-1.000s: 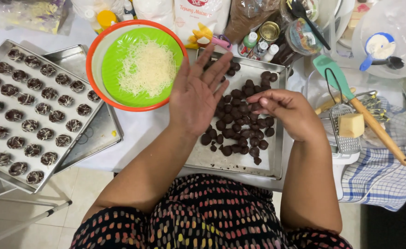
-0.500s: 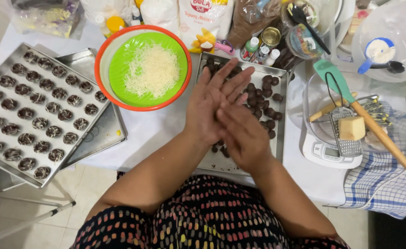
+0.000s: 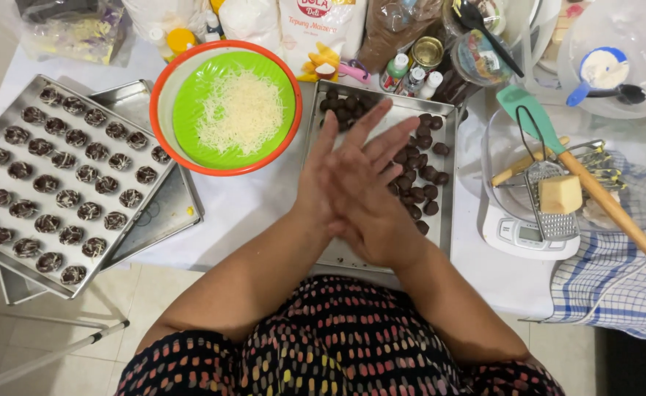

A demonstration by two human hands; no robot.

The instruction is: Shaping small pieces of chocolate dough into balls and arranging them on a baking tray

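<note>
Hands pressed flat together, palm to palm: the right hand [image 3: 373, 209] lies on top, fingers spread toward the upper right, and the left hand [image 3: 321, 172] sits beneath it with only its thumb side and fingertips showing. Whether anything is held between the palms cannot be told. Both hands hover over a rectangular metal baking tray [image 3: 447, 183] on the worktop [image 3: 257, 209]; dark chocolate balls [image 3: 422, 165] lie loose in the tray's upper right part, some hidden by the fingers. Just left of the tray stands an orange-rimmed bowl with a green bowl [image 3: 191, 110] nested inside, holding shredded cheese [image 3: 241, 111]. Further left, a second metal tray [image 3: 128, 99] carries rows of chocolate pieces in small cups [image 3: 66, 180], several topped with pale shreds. Right of the baking tray sits a white kitchen scale [image 3: 513, 235] with a clear bowl, a grater [image 3: 550, 213], a cheese block [image 3: 560, 194] and a green-headed spatula [image 3: 528, 114] with a wooden handle. A blue checked cloth [image 3: 609, 286] lies at the right edge.
</note>
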